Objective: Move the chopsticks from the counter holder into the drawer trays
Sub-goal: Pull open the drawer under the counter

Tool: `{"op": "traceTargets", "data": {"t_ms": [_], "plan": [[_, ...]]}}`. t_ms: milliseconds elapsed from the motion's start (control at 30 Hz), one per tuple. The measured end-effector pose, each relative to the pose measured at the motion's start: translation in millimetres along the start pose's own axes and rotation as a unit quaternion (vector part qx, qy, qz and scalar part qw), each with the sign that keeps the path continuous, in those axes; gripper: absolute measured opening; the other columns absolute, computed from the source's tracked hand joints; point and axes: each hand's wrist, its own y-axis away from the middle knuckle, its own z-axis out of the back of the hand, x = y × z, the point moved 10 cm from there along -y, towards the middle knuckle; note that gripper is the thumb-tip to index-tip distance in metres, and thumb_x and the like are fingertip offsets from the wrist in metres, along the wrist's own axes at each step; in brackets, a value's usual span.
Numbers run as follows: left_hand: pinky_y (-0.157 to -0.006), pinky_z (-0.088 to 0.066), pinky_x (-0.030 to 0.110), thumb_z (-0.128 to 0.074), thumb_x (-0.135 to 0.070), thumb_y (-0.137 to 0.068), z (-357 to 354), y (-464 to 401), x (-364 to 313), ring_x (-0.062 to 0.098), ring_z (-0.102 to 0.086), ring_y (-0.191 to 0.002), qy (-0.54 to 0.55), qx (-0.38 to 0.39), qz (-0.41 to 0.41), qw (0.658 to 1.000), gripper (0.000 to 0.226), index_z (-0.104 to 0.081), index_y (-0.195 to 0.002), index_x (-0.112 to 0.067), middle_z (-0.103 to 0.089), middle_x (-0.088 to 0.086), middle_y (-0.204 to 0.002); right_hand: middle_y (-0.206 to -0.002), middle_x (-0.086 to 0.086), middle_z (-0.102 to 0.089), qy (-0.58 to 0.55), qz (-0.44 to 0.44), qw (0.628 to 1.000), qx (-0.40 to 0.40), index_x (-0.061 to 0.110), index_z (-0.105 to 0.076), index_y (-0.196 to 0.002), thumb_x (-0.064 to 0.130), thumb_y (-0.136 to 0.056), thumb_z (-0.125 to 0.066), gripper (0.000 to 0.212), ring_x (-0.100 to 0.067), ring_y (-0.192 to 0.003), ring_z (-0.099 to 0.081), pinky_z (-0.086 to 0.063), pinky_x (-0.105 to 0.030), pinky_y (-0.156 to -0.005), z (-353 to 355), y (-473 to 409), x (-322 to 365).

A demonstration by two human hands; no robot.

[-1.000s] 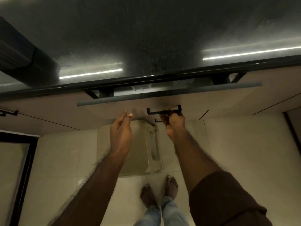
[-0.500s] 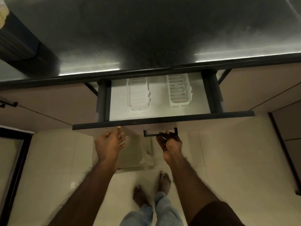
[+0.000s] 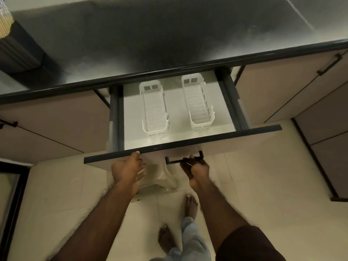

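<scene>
Chopsticks (image 3: pixel 4 23) sit upper left; right hand (image 3: pixel 196 167) grips the drawer handle (image 3: pixel 184 160), left hand (image 3: pixel 128 169) rests loosely on the drawer front (image 3: pixel 235 142).

The ribbed dark holder (image 3: pixel 17 51) packed with pale chopsticks (image 3: pixel 4 19) is cut off by the left edge. The right hand (image 3: pixel 196 167) covers part of the black bar handle (image 3: pixel 174 161). The left hand (image 3: pixel 128 169) hides part of a beige plastic object (image 3: pixel 162 178) on the floor, too obscured to identify.
</scene>
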Motion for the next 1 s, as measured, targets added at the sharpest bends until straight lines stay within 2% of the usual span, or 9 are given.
{"op": "traceTargets", "data": {"t_ms": [200,300,367,467,533,700,800,867,1000], "plan": [[-0.066,-0.058,0.037,-0.061,-0.022,-0.095,9.2,18.8,22.0,0.023,-0.070,-0.085,-0.005,0.031,0.021,0.999,0.022,-0.065,-0.105,-0.003,-0.070,0.011,-0.098,-0.090,-0.017,-0.064,0.016,0.005,1.000,0.001,0.001,-0.058,-0.109,-0.001,-0.097,-0.055,0.012,-0.027,-0.081,-0.065,-0.055,-0.048,-0.091,25.2,16.9,-9.2],[-0.083,-0.053,0.041,-0.044,-0.016,-0.102,5.8,31.6,28.3,0.030,-0.065,-0.101,0.024,0.060,0.045,0.997,0.033,-0.055,-0.127,0.003,-0.065,0.011,-0.098,-0.095,-0.018,-0.066,0.045,0.000,0.999,0.004,0.006,-0.062,-0.095,0.002,-0.097,-0.056,0.007,-0.031,-0.090,-0.065,-0.056,-0.048,-0.091,33.7,20.5,-13.4],[-0.085,-0.051,0.041,-0.038,-0.014,-0.104,4.1,34.6,29.7,0.033,-0.060,-0.107,0.029,0.069,0.047,0.996,0.032,-0.052,-0.128,0.001,-0.064,0.010,-0.096,-0.092,-0.017,-0.067,0.069,0.000,0.998,0.002,0.006,-0.063,-0.092,0.006,-0.097,-0.058,0.007,-0.031,-0.088,-0.065,-0.058,-0.046,-0.087,37.8,18.9,-13.4],[-0.078,-0.052,0.039,-0.037,-0.014,-0.104,9.6,35.2,29.8,0.032,-0.060,-0.103,0.035,0.051,0.045,0.997,0.035,-0.051,-0.131,0.003,-0.064,0.017,-0.111,-0.084,-0.017,-0.068,0.112,0.003,0.994,0.002,0.005,-0.064,-0.095,0.013,-0.097,-0.060,0.009,-0.030,-0.080,-0.063,-0.059,-0.044,-0.084,41.8,19.7,-11.9],[-0.082,-0.052,0.042,-0.038,-0.014,-0.104,13.7,36.3,29.7,0.033,-0.060,-0.104,0.032,0.032,0.049,0.998,0.036,-0.051,-0.133,0.005,-0.062,0.021,-0.120,-0.082,-0.017,-0.067,0.134,0.002,0.991,0.007,0.007,-0.063,-0.093,0.014,-0.097,-0.060,0.009,-0.030,-0.079,-0.062,-0.059,-0.045,-0.084,42.7,21.8,-9.5],[-0.074,-0.055,0.042,-0.053,-0.014,-0.099,14.0,40.6,24.5,0.036,-0.064,-0.102,0.018,0.008,0.037,0.999,0.033,-0.057,-0.122,0.010,-0.064,0.025,-0.117,-0.089,-0.017,-0.070,0.204,-0.008,0.979,0.008,0.009,-0.062,-0.093,0.024,-0.097,-0.061,0.016,-0.031,-0.082,-0.067,-0.061,-0.044,-0.081,46.1,22.5,-7.5],[-0.072,-0.055,0.042,-0.056,-0.013,-0.097,13.5,41.8,22.8,0.034,-0.064,-0.096,0.004,0.000,0.031,0.999,0.030,-0.058,-0.117,0.010,-0.065,0.025,-0.112,-0.083,-0.017,-0.068,0.273,-0.002,0.962,-0.002,0.006,-0.063,-0.093,0.031,-0.096,-0.061,0.024,-0.029,-0.073,-0.065,-0.062,-0.046,-0.078,49.4,25.6,1.3],[-0.070,-0.055,0.041,-0.056,-0.014,-0.097,15.3,41.3,22.9,0.033,-0.065,-0.094,-0.005,-0.001,0.030,1.000,0.029,-0.061,-0.114,0.008,-0.066,0.024,-0.112,-0.082,-0.017,-0.070,0.336,0.008,0.942,-0.004,0.004,-0.063,-0.095,0.034,-0.097,-0.060,0.030,-0.027,-0.068,-0.065,-0.063,-0.044,-0.073,49.1,31.7,10.6],[-0.065,-0.057,0.039,-0.062,-0.022,-0.094,22.7,42.2,17.3,0.032,-0.070,-0.083,-0.021,-0.017,0.016,0.999,0.025,-0.067,-0.093,0.003,-0.071,0.021,-0.099,-0.084,-0.017,-0.073,0.456,0.041,0.888,0.038,0.003,-0.064,-0.094,0.037,-0.097,-0.058,0.035,-0.024,-0.064,-0.065,-0.063,-0.038,-0.066,31.4,53.5,32.0]]}}
